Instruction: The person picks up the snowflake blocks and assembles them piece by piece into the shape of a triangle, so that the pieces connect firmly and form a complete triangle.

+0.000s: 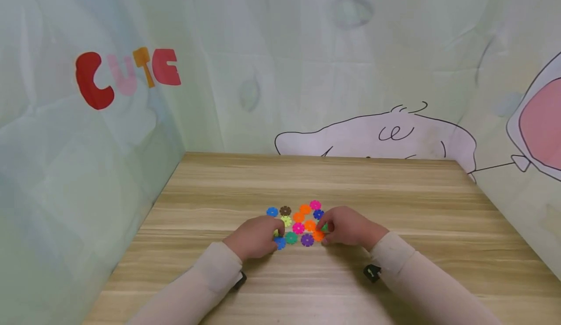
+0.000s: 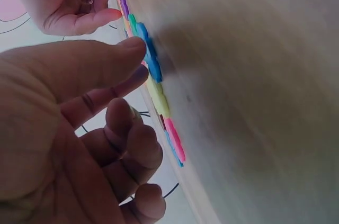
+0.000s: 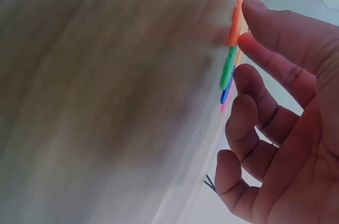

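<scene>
Several bright notched plastic discs lie flat in a cluster on the wooden table. At its near left edge my left hand (image 1: 258, 237) pinches a blue disc (image 2: 153, 60) between thumb and index finger, the other fingers loosely bent. A yellow-green disc (image 1: 276, 233) shows partly beneath that hand. Across the cluster, my right hand (image 1: 348, 227) has its thumb and index finger on an orange disc (image 3: 235, 23), pinching it close to the tabletop. A green disc (image 1: 325, 227) is half hidden under the right fingers. Between the hands lie a purple disc (image 1: 307, 239) and a teal disc (image 1: 291, 238).
Farther back in the cluster are a brown disc (image 1: 285, 210), another blue disc (image 1: 272, 211) and a pink disc (image 1: 315, 205). The wood-grain table (image 1: 219, 179) meets printed fabric walls (image 1: 307, 71) at the back and sides. Dark wrist devices (image 1: 372, 273) hang under both sleeves.
</scene>
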The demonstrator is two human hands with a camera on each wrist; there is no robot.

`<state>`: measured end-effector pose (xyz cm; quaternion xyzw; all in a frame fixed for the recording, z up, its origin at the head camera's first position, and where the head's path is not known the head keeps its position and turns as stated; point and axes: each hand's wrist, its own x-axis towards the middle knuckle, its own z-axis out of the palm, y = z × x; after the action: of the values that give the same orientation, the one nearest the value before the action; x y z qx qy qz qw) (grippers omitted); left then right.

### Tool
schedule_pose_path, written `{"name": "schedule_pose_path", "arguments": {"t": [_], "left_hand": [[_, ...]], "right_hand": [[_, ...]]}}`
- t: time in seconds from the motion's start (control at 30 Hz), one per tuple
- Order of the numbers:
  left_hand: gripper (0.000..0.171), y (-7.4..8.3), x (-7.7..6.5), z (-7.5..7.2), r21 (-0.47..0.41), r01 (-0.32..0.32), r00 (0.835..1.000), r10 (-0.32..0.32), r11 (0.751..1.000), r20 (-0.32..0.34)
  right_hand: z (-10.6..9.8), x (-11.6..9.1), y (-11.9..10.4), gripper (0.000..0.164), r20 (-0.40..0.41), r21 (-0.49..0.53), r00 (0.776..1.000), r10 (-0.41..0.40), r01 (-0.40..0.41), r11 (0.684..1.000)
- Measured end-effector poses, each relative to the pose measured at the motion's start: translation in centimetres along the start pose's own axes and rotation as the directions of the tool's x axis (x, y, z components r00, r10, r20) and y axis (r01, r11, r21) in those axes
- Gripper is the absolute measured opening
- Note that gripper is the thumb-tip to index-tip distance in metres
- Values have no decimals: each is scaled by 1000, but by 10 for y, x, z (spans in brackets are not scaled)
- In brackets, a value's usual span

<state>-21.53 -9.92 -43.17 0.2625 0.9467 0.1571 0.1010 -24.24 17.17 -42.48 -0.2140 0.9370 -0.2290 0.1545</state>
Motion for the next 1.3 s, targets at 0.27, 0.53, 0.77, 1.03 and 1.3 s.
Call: {"name": "schedule_pose_path", "arguments": {"t": [0.27, 0.53, 0.77, 1.03, 1.3], "left_hand": [[15, 4, 3, 0, -1, 24, 1000, -24, 1000, 18], [16, 9, 3, -3, -12, 46, 998, -46, 999, 40], [18, 8, 5, -2, 19, 38, 998, -39, 999, 52], [14, 7, 6, -2, 10, 27, 998, -28, 1000, 58], [25, 6, 5, -2, -16, 5, 999, -4, 1000, 36]], "right_hand": [[0, 0, -10, 17, -6, -85, 1000, -4, 4, 996], [3, 3, -9, 19, 3, -98, 1000, -6, 6, 995], [3, 4, -10, 21, 20, -93, 1000, 0, 2, 996], [4, 5, -9, 26, 18, -98, 1000, -3, 5, 995], [6, 3, -6, 34, -4, -72, 999, -33, 33, 997]]}}
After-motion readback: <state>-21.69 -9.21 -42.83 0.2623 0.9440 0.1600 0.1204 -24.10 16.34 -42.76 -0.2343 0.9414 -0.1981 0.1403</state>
